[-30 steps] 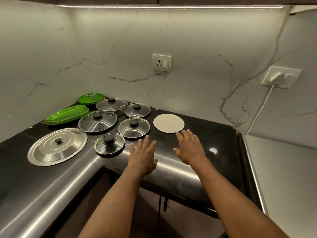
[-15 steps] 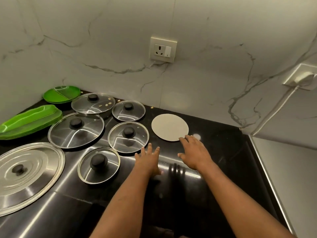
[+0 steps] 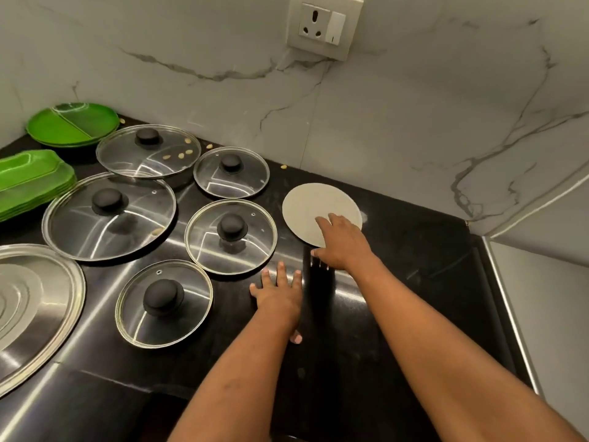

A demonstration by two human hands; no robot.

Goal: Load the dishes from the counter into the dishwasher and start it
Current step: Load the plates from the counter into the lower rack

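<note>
1. The right grip [image 3: 342, 247] is open. Its fingers lie straight and flat on the near edge of the grey disc [image 3: 310, 204], and nothing is pinched. We judge that this flat press suits a thin plate with no rim to grasp: it must be slid or tipped before a hold is possible.
2. The left grip [image 3: 277, 295] is open, palm down, with its fingers spread on the bare desk [image 3: 414, 282] beside the right grip. It holds nothing. We read it as a brace for the forward lean.
3. The grey disc lies flat on the desk near the back wall, apart from the other ware. Only the right grip touches it.
4. Left of the grips, five glass lids lie knob up:
   - the centre lid [image 3: 231, 236], which is nearest;
   - the front lid [image 3: 164, 303];
   - the large lid [image 3: 108, 215];
   - the small rear lid [image 3: 231, 172];
   - the rear lid [image 3: 148, 151], which shows a few pale bits.
5. Further left are a steel lid [image 3: 32, 307], stacked green trays [image 3: 28, 180] and green plates [image 3: 73, 122].
6. The dishwasher is out of view. We judge loading as barely begun: all the ware is on the desk.
</note>
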